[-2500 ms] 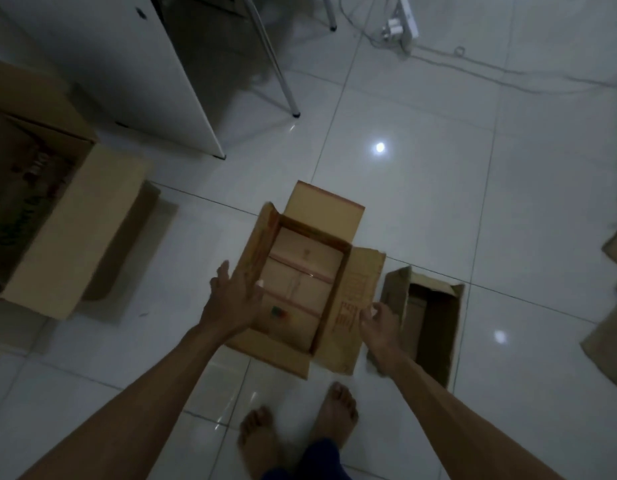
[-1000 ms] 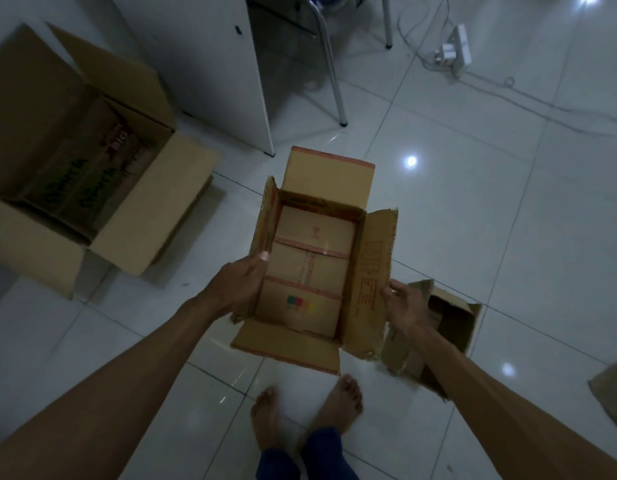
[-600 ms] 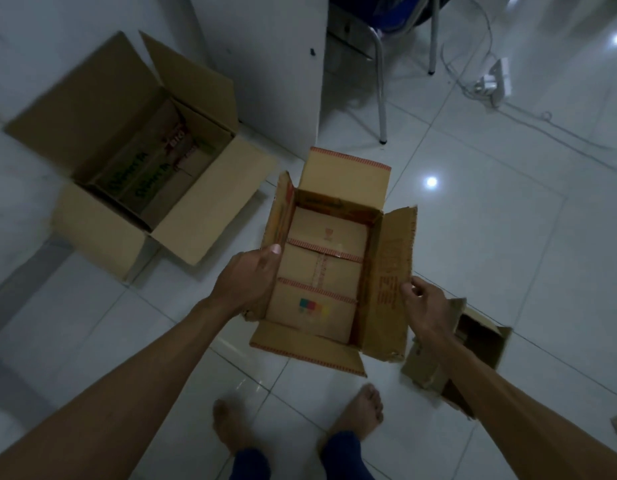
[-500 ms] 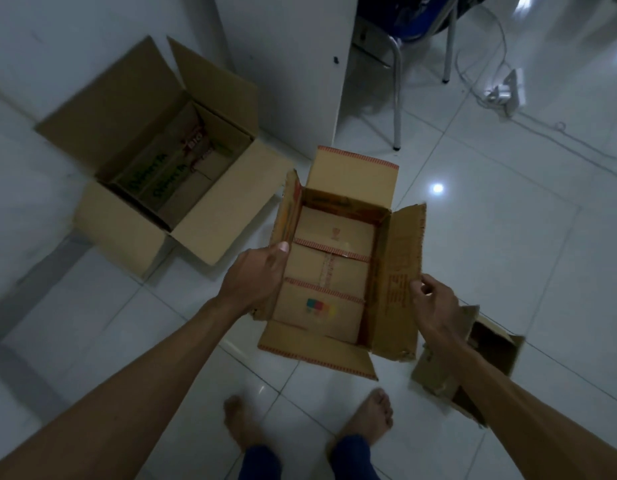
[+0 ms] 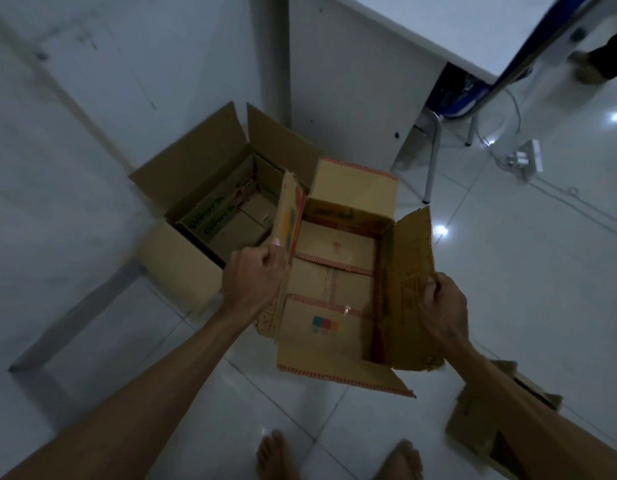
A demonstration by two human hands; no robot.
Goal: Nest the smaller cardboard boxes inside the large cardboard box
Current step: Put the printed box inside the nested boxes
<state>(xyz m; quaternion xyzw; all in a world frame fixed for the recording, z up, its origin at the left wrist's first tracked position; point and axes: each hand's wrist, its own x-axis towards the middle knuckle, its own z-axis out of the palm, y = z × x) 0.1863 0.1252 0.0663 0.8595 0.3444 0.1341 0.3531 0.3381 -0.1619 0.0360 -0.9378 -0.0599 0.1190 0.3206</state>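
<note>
Mid-size box [image 5: 334,292] is held off the floor at frame centre, flaps open. Left hand [image 5: 255,278] is clamped on its left flap, right hand [image 5: 442,310] curled round the right flap; fingers of both closed on cardboard. Large box [image 5: 210,202] sits open on the floor upper left, partly behind the carried one, w/ something already inside, can't tell what. Small box [image 5: 480,424] lies lower right, not nested yet. Approx halfway: carried box still to go in, then the small one.
</note>
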